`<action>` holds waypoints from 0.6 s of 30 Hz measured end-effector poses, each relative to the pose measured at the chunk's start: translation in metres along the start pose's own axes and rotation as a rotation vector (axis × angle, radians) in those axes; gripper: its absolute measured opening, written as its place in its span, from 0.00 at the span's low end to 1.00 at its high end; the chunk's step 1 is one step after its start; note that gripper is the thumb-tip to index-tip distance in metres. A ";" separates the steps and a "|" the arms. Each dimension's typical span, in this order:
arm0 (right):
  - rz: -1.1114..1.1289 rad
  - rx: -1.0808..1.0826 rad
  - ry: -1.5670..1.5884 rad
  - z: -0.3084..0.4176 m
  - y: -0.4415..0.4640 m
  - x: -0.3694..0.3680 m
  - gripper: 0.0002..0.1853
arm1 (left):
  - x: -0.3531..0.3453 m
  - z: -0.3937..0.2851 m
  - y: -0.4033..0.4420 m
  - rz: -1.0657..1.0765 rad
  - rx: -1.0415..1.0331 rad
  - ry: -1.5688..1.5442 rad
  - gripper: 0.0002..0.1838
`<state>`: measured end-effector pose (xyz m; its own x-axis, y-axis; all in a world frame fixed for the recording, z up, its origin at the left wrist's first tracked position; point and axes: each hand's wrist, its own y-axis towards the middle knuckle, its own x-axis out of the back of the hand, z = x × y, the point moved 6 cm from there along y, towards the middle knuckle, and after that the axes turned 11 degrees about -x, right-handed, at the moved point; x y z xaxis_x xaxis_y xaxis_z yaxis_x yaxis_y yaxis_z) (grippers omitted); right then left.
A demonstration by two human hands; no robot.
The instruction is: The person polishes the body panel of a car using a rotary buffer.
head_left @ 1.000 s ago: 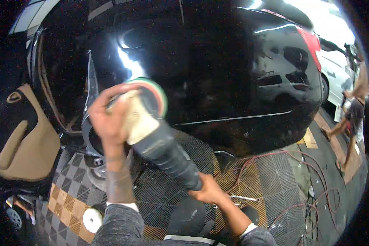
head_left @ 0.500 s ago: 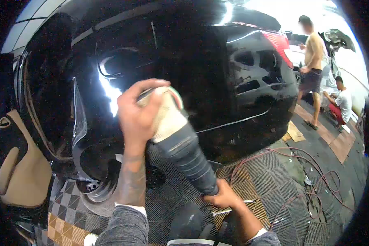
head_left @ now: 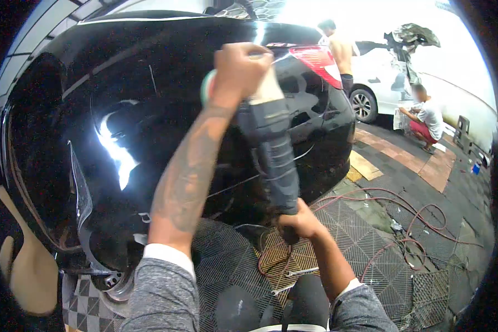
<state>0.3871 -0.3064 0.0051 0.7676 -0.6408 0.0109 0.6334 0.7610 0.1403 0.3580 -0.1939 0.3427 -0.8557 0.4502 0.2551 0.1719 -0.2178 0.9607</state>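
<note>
My left hand [head_left: 240,71] is closed over the cream-coloured head of a car polisher [head_left: 276,146]. Lower down, my right hand [head_left: 305,221] wraps round the end of its dark, ribbed body. The polisher slants upward, its round pad [head_left: 207,88] showing a green edge to the left of my left wrist. That pad faces the glossy black car [head_left: 171,116] near its rear corner; whether the two touch, I cannot tell. Just right of the polisher's head is the red and clear tail light [head_left: 318,65].
A red hose [head_left: 426,207] loops over the tiled floor at right. Wrenches [head_left: 296,274] lie near my knees. An open door with a beige panel [head_left: 33,276] stands at left. Two people are beyond the car, one crouching [head_left: 426,119] by a white car [head_left: 379,88].
Both hands have carried the polisher up and along the car toward the tail light, tipping it more upright. My view has shifted right, and the standing person is now partly behind the black car.
</note>
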 end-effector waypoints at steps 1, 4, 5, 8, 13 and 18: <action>0.060 0.057 -0.025 0.006 0.006 -0.011 0.20 | 0.019 0.006 -0.002 -0.019 0.007 0.025 0.14; 0.099 0.159 -0.159 0.039 0.017 -0.050 0.18 | 0.089 0.019 -0.013 0.061 -0.117 0.089 0.13; 0.113 0.233 -0.199 0.049 0.022 -0.060 0.19 | 0.112 0.020 -0.014 -0.011 0.014 0.009 0.12; 0.216 0.239 -0.183 0.066 0.033 -0.088 0.18 | 0.165 0.044 -0.019 -0.149 0.179 -0.333 0.09; 0.232 0.184 -0.273 0.076 0.033 -0.088 0.17 | 0.182 0.048 -0.026 -0.192 0.186 -0.375 0.09; 0.158 0.239 -0.232 0.057 0.033 -0.046 0.17 | 0.129 0.023 -0.018 -0.143 0.015 -0.108 0.13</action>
<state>0.3669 -0.2573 0.0657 0.7944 -0.5436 0.2710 0.4467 0.8251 0.3459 0.2556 -0.1118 0.3610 -0.8144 0.5666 0.1253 0.0601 -0.1324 0.9894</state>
